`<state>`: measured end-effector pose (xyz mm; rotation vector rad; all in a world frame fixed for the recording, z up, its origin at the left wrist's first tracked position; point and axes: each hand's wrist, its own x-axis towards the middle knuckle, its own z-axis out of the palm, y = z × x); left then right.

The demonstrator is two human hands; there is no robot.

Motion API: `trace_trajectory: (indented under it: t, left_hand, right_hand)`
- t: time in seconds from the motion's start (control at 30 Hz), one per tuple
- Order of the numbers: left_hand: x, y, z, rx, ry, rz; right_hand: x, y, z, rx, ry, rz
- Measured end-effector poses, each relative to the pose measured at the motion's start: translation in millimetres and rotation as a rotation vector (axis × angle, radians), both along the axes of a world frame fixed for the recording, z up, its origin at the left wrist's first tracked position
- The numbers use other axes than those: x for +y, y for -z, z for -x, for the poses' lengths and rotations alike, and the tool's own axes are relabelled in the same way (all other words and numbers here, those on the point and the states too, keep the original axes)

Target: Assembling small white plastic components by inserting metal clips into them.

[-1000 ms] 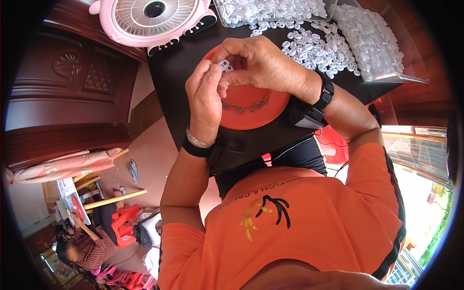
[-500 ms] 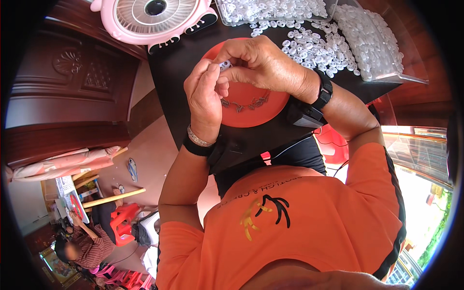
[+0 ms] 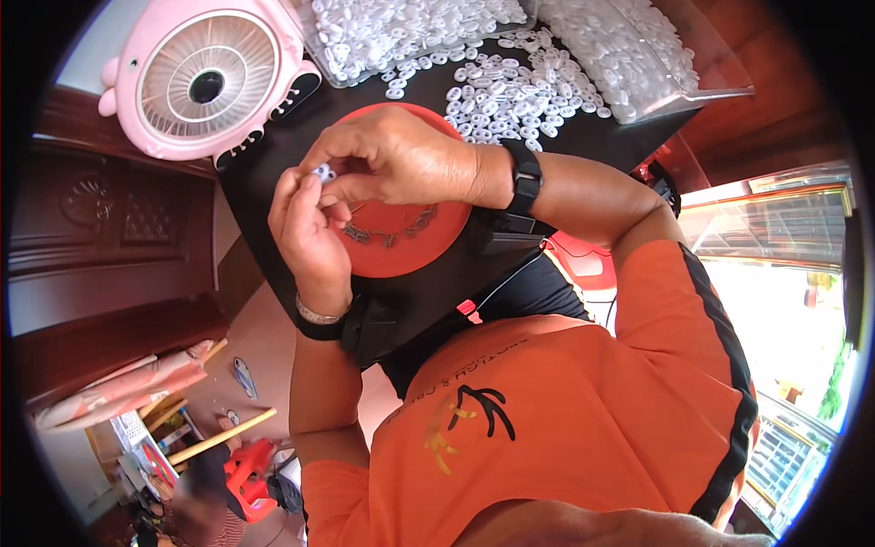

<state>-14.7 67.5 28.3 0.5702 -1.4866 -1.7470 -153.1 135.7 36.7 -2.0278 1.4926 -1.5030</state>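
Over a round orange-red plate (image 3: 401,255) my two hands meet at their fingertips. Between them is a small white oval plastic piece with dark holes (image 3: 323,171). My left hand (image 3: 312,242) pinches this piece from the near side, its thumb and fingers pressed together. Thumb and forefinger of my right hand (image 3: 401,157) close on it from the other side; whether they hold some smaller part is hidden. On the plate, beneath the hands, lie several small thin grey metal bits (image 3: 357,235), too small to name.
Loose white oval pieces (image 3: 519,96) spread over the black table (image 3: 602,146) behind the plate. Two clear bins of such pieces (image 3: 410,32) (image 3: 629,55) stand at the back. A pink fan (image 3: 208,87) is at back left. Another person (image 3: 200,501) sits at lower left.
The view has swung, so table, plate and hands appear farther left and lower. My hands keep the same pinch on the white piece.
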Motion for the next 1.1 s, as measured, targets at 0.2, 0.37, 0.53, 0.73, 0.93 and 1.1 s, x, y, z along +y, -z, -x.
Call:
trace_trajectory:
  t: [0.2, 0.37, 0.53, 0.73, 0.93, 1.1]
  left_hand:
    - [-8, 5, -4, -0.008, 0.003, 0.11]
    - [-7, 1, -7, -0.073, 0.03, 0.155]
    - [-2, 0, -5, -0.018, 0.01, 0.099]
    - [-7, 1, -8, -0.01, 0.037, 0.076]
    - [-5, 0, -7, 0.001, 0.06, 0.057]
    - [-5, 3, -7, -0.008, 0.057, 0.061]
  right_hand:
    - [0, -3, -2, -0.181, -0.081, -0.125]
    - [1, -9, 0, -0.38, -0.231, -0.272]
    - [7, -19, 0, -0.467, -0.323, -0.324]
    - [3, -17, 0, -0.43, -0.313, -0.325]
    - [4, -18, 4, -0.427, -0.309, -0.365]
    - [3, -18, 4, -0.444, -0.326, -0.38]
